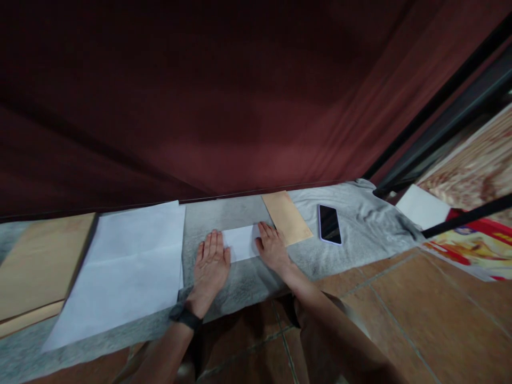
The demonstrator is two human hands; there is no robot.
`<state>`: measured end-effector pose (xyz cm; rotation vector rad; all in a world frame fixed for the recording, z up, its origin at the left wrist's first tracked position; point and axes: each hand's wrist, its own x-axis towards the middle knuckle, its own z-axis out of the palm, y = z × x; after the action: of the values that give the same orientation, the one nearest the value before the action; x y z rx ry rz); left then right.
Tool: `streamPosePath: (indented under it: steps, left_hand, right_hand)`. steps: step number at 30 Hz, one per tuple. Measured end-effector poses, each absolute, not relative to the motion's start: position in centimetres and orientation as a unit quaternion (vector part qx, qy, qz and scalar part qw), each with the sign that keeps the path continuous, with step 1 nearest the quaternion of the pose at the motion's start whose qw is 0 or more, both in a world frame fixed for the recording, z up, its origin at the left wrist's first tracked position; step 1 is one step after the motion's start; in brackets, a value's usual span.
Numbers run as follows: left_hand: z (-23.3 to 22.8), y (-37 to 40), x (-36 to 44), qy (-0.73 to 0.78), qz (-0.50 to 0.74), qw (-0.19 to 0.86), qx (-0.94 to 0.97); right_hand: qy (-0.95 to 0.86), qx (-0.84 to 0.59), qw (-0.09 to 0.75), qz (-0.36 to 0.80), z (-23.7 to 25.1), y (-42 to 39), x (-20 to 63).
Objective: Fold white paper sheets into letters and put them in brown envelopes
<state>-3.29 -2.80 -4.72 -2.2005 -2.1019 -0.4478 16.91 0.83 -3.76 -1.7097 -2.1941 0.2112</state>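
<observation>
— Your forearms come in over the tiled floor [400, 309] at the near edge; where do the hands sit?

— Your left hand [210, 266] lies flat, fingers spread narrow and holding nothing, pressing the left end of the folded white paper [241, 242]. Your right hand [273, 248] lies flat on its right end, fingers together, gripping nothing.

— Where is that paper?

— Mid-worktop [248, 282], on the grey cloth, between your hands.

— And the edges?

— A large white sheet [128, 266] lies just left of your left hand, a wooden board [36, 261] beyond it. Touching your right fingertips is a brown envelope [287, 216]; a phone [329, 224] lies just right of it. Bare cloth runs near you and far toward the red curtain [240, 96].
</observation>
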Motion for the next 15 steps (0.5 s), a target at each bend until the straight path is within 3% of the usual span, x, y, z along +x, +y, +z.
streamPosePath:
  steps: [10,15]
  left_hand:
    - [-4.4,-2.7,-3.6,-0.668,-0.145,0.033,-0.729]
    - [-3.6,-2.7,-3.7,-0.67,-0.156,0.01,-0.725]
  right_hand:
    - [-0.776,-0.596,0.166,0.12,-1.5,3.0,15.7]
    - [-0.701,-0.617,0.253,0.251,-1.1,3.8,16.4]
